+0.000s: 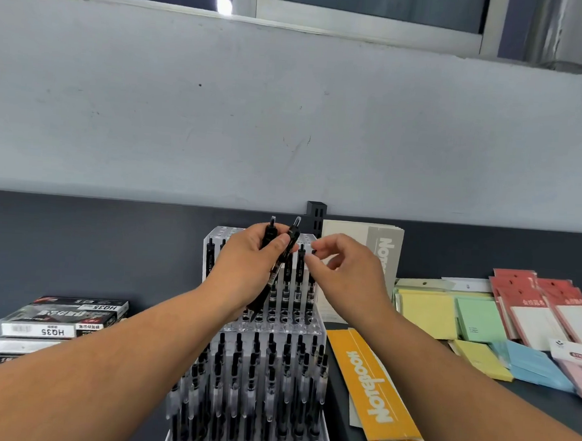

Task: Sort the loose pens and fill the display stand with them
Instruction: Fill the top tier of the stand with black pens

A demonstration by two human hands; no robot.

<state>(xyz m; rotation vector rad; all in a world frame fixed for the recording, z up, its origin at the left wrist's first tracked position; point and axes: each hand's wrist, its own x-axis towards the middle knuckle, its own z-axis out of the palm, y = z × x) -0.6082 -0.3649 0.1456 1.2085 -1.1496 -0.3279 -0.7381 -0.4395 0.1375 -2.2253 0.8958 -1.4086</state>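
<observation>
Running this one remotely, so here's my read going left to right. Far left on the surface (118, 244) there's a stack of pen boxes (62, 319), not in play right now. Then the left hand (246, 262): it's clenched round a small bunch of black pens (295, 230), at least two, with their clicker ends poking up above the fist and the tips pointing down toward the stand (296, 330). The stand is a clear stepped thing right in the middle. Its lower tiers look pretty much packed with pens, while the top tier has only a few standing in it, plus some free holes from what I can see. These pens should be easy to handle: light, stiff plastic, smooth barrels that could slide in a loose bundle. I'd take each one up near the clip end with thumb and forefinger, so the tip stays free to drop into a hole. The stand itself looks light, so a crooked push might nudge it. The right hand (344, 268) sits just right of the bunch, fingers loosely curled, thumb and forefinger close together by the top of a pen in the upper tier. I honestly can't tell if it's pinching that pen or only near it. Further right are an orange notebook (371, 389), some sticky notes (427, 310) and red packs (530, 303).
</observation>
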